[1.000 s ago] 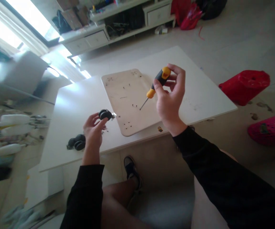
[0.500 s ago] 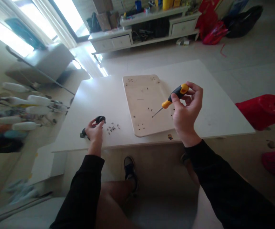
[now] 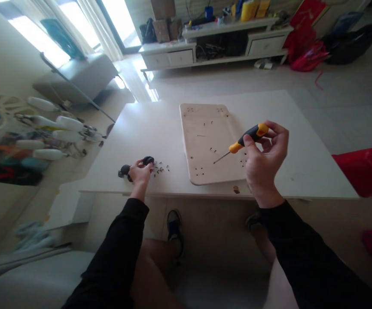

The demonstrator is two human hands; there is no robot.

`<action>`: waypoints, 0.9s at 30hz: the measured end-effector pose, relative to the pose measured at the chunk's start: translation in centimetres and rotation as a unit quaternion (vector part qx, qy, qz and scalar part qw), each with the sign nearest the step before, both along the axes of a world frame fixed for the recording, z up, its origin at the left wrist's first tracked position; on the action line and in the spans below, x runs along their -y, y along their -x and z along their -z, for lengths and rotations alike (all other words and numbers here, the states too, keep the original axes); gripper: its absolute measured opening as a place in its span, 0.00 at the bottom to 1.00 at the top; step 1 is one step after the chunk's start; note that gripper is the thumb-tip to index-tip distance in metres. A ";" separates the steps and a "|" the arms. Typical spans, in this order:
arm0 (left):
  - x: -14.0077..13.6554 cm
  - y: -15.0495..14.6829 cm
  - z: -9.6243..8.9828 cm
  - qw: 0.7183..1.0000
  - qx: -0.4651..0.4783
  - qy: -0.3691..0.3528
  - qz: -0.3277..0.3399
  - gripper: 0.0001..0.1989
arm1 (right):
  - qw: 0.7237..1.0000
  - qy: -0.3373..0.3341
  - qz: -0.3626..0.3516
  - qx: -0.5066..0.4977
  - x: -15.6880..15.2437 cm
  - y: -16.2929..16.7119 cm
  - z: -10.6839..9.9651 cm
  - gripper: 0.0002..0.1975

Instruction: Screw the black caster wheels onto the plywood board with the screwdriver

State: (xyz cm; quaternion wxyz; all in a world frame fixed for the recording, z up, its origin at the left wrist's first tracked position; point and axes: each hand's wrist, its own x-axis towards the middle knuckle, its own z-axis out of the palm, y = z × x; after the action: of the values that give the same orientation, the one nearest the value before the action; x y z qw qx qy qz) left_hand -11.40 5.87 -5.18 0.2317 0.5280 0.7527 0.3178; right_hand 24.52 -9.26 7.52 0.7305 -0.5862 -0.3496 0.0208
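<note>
My left hand point(image 3: 140, 172) is closed on a black caster wheel point(image 3: 147, 160) at the left front of the table. More black casters point(image 3: 124, 171) lie just left of that hand, partly covered by it. Small loose screws point(image 3: 160, 169) are scattered to its right. In my right hand point(image 3: 266, 165) is a yellow and black screwdriver point(image 3: 249, 135), its shaft pointing down and left. The tip is over the pale board point(image 3: 202, 148), which has rounded corners and groups of holes; whether it touches cannot be told. Several small screws lie on the board.
The white table point(image 3: 302, 150) carries the board, with a small sticker point(image 3: 236, 189) near its front edge. A red stool-like object point(image 3: 364, 169) stands at the right. Behind is a white cabinet point(image 3: 169, 58); a grey sofa point(image 3: 76, 81) is at the back left.
The whole view has shifted, so the table and both hands appear farther right. The left hand still grips the caster and the right hand still holds the screwdriver above the board.
</note>
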 end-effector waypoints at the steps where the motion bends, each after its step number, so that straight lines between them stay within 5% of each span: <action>1: 0.1 -0.1 -0.1 1.000 -0.019 0.000 -0.005 0.26 | 1.000 -0.003 -0.002 -0.004 0.0 0.0 -0.1 0.26; 5: 0.3 -0.8 -0.5 0.999 -0.041 0.009 -0.023 0.30 | 0.999 -0.021 -0.012 -0.026 0.1 0.1 -0.3 0.27; 9: 0.3 -1.9 -1.2 0.995 0.082 0.026 -0.047 0.39 | 0.999 -0.005 -0.016 -0.037 0.2 0.5 -0.6 0.27; 13: 1.0 -3.9 -2.7 0.992 0.119 -0.017 -0.036 0.30 | 0.999 0.013 -0.016 -0.041 0.4 0.7 -0.9 0.27; 16: 3.0 -6.9 -4.4 0.984 0.139 -0.062 0.087 0.13 | 0.999 0.007 -0.017 -0.046 0.3 0.5 -0.7 0.27; 20: 6.2 -11.6 -5.8 0.915 0.184 -0.113 0.342 0.05 | 0.998 -0.008 -0.022 -0.057 -0.1 0.0 0.2 0.28; 27: 7.6 -14.1 -5.4 0.897 0.104 -0.100 0.418 0.11 | 0.990 -0.006 -0.035 -0.134 -0.2 0.4 0.0 0.28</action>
State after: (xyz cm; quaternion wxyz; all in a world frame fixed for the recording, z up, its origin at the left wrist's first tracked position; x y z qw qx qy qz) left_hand 2.74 -1.70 0.20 0.3657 0.7783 0.3989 0.3184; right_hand 24.12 -9.05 7.48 0.7729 -0.5614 -0.2690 0.1231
